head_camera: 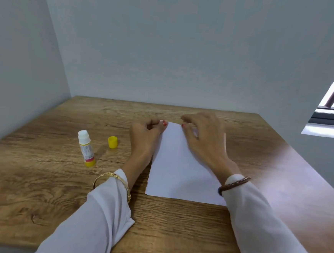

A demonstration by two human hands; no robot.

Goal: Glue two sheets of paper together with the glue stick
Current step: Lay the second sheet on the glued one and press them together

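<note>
While both hands press it flat, fingers loose, the white paper (179, 167) lies smooth and unwrinkled.

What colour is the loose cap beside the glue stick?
Yellow; the cap shows in the head view.

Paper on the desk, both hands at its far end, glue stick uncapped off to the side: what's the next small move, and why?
Probably press and smooth the paper from its far edge toward the near one. Both the left hand and the right hand rest at the far corners, and the glue stick stands set aside, its cap off.
</note>
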